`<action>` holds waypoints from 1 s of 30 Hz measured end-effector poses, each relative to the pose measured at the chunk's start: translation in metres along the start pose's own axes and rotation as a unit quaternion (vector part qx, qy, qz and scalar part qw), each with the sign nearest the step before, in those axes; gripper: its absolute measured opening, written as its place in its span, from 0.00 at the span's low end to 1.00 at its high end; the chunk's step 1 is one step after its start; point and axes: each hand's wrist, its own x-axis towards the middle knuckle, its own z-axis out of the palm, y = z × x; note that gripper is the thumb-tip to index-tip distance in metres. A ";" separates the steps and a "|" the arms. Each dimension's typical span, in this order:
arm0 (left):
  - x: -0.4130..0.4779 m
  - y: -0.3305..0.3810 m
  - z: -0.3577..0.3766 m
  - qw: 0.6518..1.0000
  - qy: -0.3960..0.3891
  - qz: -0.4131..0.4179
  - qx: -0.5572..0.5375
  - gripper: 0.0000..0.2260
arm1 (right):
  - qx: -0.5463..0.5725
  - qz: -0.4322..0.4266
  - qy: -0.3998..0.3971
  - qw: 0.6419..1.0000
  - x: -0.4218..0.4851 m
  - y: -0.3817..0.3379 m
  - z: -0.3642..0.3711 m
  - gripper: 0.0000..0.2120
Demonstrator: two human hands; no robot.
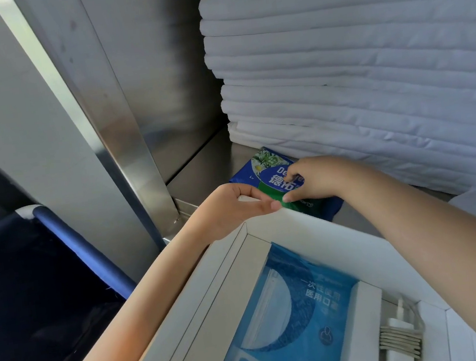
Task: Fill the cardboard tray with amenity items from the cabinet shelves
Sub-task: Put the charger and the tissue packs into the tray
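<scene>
- Head view: the white cardboard tray (342, 236) sits at 6 o'clock, its far corner gripped by the left hand (246, 206), fingers curled over the rim.
- At 12 o'clock, just beyond the tray, the right hand (314, 180) pinches a blue-and-green wet-wipes packet (262, 171) lying on the steel cabinet shelf (208, 169).
- A pale blue face-mask packet (288, 309) lies in the tray's middle compartment, and a white charger with coiled cable (399, 328) at 4 o'clock.
- Folded white linens (366, 59) are stacked at 1 o'clock.
</scene>
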 end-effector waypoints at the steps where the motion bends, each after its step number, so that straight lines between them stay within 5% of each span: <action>1: 0.001 -0.001 0.000 1.000 -0.001 -0.001 0.000 0.18 | -0.011 0.007 0.009 1.000 -0.002 0.001 0.000 0.29; 13: 0.002 -0.003 0.000 1.000 -0.007 -0.006 -0.021 0.15 | 0.089 0.022 0.035 0.995 0.030 0.013 0.032 0.61; 17: 0.003 -0.005 -0.001 1.000 -0.009 -0.011 -0.015 0.09 | 0.096 0.032 0.036 0.994 0.044 0.021 0.043 0.58; 21: 0.002 -0.002 -0.001 1.000 0.001 -0.008 -0.008 0.20 | 0.093 0.026 0.043 0.994 0.039 0.016 0.039 0.55; 26: 0.001 -0.001 0.000 1.000 0.001 -0.012 0.003 0.09 | 0.077 0.025 0.050 0.995 0.026 0.007 0.030 0.52; 30: 0.001 0.000 0.000 1.000 0.006 -0.007 -0.002 0.16 | 0.070 0.031 0.068 0.995 0.019 0.005 0.026 0.44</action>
